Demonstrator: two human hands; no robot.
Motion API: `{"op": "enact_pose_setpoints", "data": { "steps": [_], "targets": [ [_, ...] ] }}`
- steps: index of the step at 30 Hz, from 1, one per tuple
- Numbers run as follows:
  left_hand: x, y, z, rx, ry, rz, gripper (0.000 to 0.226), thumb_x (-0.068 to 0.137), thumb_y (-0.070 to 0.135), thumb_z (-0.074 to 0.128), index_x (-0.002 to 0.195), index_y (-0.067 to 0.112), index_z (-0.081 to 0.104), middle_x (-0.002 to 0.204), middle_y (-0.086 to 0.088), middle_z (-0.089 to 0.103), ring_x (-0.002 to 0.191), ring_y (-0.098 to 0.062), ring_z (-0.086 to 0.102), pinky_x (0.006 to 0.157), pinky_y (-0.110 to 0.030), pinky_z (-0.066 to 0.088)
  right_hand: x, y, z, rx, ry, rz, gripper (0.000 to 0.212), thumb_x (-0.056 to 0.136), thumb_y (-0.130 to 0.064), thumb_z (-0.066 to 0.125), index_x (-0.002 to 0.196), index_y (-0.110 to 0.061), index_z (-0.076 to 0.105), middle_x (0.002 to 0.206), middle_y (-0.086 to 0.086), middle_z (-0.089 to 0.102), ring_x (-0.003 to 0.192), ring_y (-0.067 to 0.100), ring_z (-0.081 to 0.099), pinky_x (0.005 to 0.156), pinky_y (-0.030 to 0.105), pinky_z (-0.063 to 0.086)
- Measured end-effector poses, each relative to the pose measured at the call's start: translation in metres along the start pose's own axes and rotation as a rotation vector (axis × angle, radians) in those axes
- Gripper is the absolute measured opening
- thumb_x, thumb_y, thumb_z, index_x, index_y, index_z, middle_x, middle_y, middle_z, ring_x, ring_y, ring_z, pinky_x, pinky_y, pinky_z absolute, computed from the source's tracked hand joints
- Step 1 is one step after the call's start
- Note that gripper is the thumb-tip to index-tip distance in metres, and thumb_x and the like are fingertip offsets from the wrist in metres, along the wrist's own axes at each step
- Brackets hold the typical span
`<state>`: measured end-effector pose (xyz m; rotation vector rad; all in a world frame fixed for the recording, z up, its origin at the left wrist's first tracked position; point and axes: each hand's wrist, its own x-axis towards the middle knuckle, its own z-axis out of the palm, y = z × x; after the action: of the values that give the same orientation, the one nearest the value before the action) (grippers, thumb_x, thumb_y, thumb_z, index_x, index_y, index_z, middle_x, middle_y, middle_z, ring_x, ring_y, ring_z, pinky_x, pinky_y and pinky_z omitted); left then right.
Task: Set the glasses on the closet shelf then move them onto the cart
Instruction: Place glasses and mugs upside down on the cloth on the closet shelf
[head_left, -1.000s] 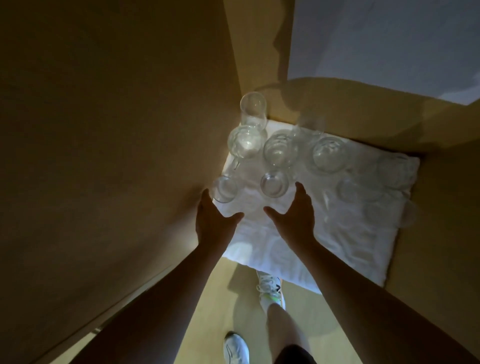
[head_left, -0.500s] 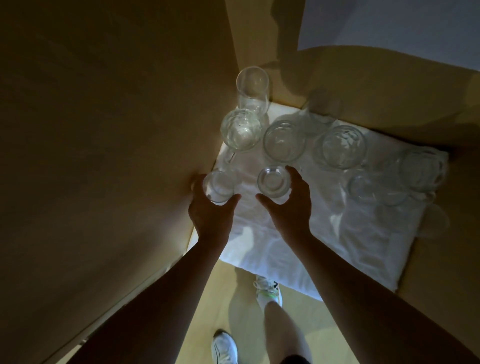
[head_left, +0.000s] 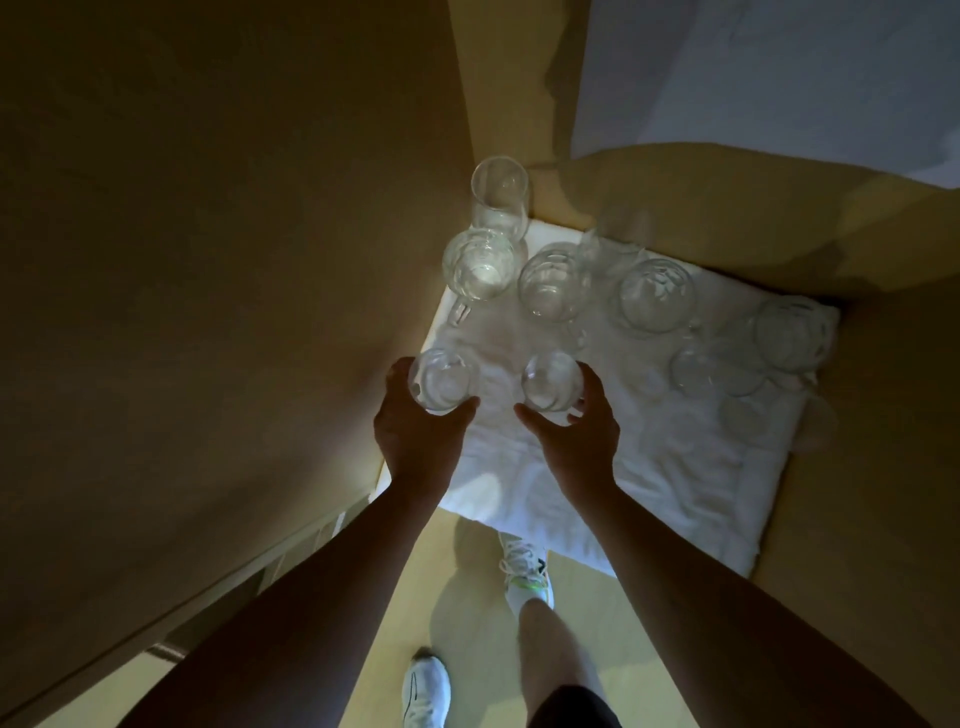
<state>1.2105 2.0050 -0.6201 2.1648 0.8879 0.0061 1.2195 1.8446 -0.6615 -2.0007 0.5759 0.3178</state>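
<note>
While both arms reach forward from the bottom of the frame, two white sneakers stand on the pale floor: one shoe (head_left: 425, 696) at 6 o'clock, the other shoe (head_left: 524, 569) a little farther forward, just under the near edge of the shelf. Above them a white towel (head_left: 597, 483) covers the closet shelf (head_left: 852, 493), whose bare tan surface shows at 3 o'clock. A tan side panel (head_left: 208, 260) fills the field from 7 to 11 o'clock.

On the towel's near left part, the left hand (head_left: 415, 434) curls round a small clear glass (head_left: 441, 382), thumb on its right side and fingers on its left, against the side panel. Just to the right, the right hand (head_left: 576, 436) grasps a second small glass (head_left: 550, 379), thumb at its near side and fingers wrapped round its right. Whether either glass has left the towel cannot be told.

Beyond the hands, at 12 o'clock, stand a stemmed glass (head_left: 478, 265) and a rounded glass (head_left: 553, 283) side by side, with a tall glass (head_left: 500, 200) behind them in the far left corner. Toward 1 and 2 o'clock, a round glass (head_left: 657, 296) sits in dimmer light, and farther right a low glass (head_left: 693, 369) and a wide glass (head_left: 792, 332) are faint and blurred near the towel's right edge.
</note>
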Motion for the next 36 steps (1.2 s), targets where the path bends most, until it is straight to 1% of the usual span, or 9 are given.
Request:
{"op": "enact_pose_setpoints", "data": {
  "steps": [6, 11, 18, 21, 23, 26, 28, 31, 36],
  "targets": [
    [-0.03, 0.017, -0.035, -0.074, -0.026, 0.079, 0.075, 0.056, 0.03, 0.097, 0.119, 0.029, 0.057, 0.106, 0.014, 0.065, 0.093, -0.013, 0.064, 0.083, -0.038, 0.058, -0.04, -0.028, -0.027, -0.022, 0.027, -0.031, 0.083, 0.06, -0.045, 0.094, 0.133, -0.032, 0.054, 0.115, -0.005, 0.065, 0.102, 0.015, 0.063, 0.092, 0.043, 0.055],
    [-0.048, 0.041, -0.074, -0.129, -0.052, 0.201, 0.065, 0.056, 0.03, 0.095, 0.111, 0.027, 0.061, 0.1, 0.013, 0.067, 0.089, -0.01, 0.063, 0.079, -0.034, 0.056, -0.076, -0.064, -0.055, 0.006, 0.078, -0.087, 0.082, 0.063, -0.043, 0.093, 0.134, -0.03, 0.054, 0.116, -0.006, 0.065, 0.103, 0.014, 0.063, 0.094, 0.039, 0.053],
    [-0.076, 0.096, -0.14, -0.246, -0.113, 0.315, 0.061, 0.051, 0.041, 0.088, 0.105, 0.04, 0.059, 0.101, 0.012, 0.068, 0.093, -0.013, 0.067, 0.085, -0.041, 0.057, -0.134, -0.134, -0.104, 0.071, 0.171, -0.21, 0.083, 0.066, -0.039, 0.093, 0.138, -0.028, 0.054, 0.114, -0.011, 0.06, 0.105, 0.007, 0.056, 0.089, 0.022, 0.04],
    [-0.096, 0.123, -0.178, -0.322, -0.108, 0.374, 0.068, 0.047, 0.051, 0.086, 0.108, 0.05, 0.055, 0.106, 0.013, 0.068, 0.098, -0.014, 0.067, 0.087, -0.041, 0.057, -0.169, -0.167, -0.126, 0.121, 0.247, -0.306, 0.086, 0.058, -0.042, 0.096, 0.133, -0.024, 0.06, 0.117, -0.006, 0.065, 0.108, 0.014, 0.062, 0.091, 0.032, 0.05],
    [-0.109, 0.139, -0.202, -0.328, -0.087, 0.452, 0.073, 0.048, 0.052, 0.086, 0.114, 0.04, 0.058, 0.108, 0.011, 0.068, 0.1, -0.016, 0.066, 0.088, -0.042, 0.056, -0.191, -0.188, -0.138, 0.157, 0.293, -0.361, 0.086, 0.049, -0.054, 0.09, 0.125, -0.024, 0.064, 0.113, -0.003, 0.069, 0.104, 0.018, 0.065, 0.089, 0.037, 0.053],
    [-0.134, 0.162, -0.248, -0.382, -0.053, 0.512, 0.075, 0.05, 0.047, 0.085, 0.119, 0.032, 0.062, 0.11, 0.009, 0.065, 0.102, -0.016, 0.063, 0.09, -0.042, 0.054, -0.231, -0.217, -0.159, 0.196, 0.331, -0.454, 0.064, 0.053, -0.043, 0.093, 0.11, -0.027, 0.069, 0.102, -0.007, 0.07, 0.095, 0.017, 0.067, 0.084, 0.036, 0.054],
    [-0.15, 0.178, -0.275, -0.377, -0.021, 0.557, 0.076, 0.047, 0.049, 0.084, 0.119, 0.031, 0.064, 0.109, 0.008, 0.064, 0.101, -0.017, 0.062, 0.09, -0.041, 0.054, -0.253, -0.233, -0.172, 0.197, 0.345, -0.475, 0.059, 0.055, -0.049, 0.089, 0.106, -0.029, 0.066, 0.103, -0.005, 0.069, 0.097, 0.018, 0.066, 0.087, 0.043, 0.056],
    [-0.181, 0.201, -0.322, -0.436, 0.022, 0.652, 0.08, 0.043, 0.053, 0.079, 0.119, 0.035, 0.065, 0.108, 0.009, 0.06, 0.1, -0.018, 0.062, 0.092, -0.038, 0.053, -0.294, -0.259, -0.195, 0.202, 0.384, -0.527, 0.077, 0.052, -0.061, 0.081, 0.118, -0.025, 0.061, 0.112, -0.002, 0.064, 0.104, 0.019, 0.063, 0.091, 0.044, 0.054],
    [-0.227, 0.228, -0.391, -0.511, 0.076, 0.826, 0.07, 0.051, 0.036, 0.096, 0.113, 0.04, 0.063, 0.099, 0.014, 0.057, 0.098, -0.017, 0.062, 0.089, -0.031, 0.051, -0.369, -0.294, -0.224, 0.234, 0.404, -0.604, 0.076, 0.072, -0.042, 0.087, 0.136, -0.016, 0.055, 0.123, -0.003, 0.062, 0.114, 0.016, 0.058, 0.094, 0.034, 0.048]
  ]
}}
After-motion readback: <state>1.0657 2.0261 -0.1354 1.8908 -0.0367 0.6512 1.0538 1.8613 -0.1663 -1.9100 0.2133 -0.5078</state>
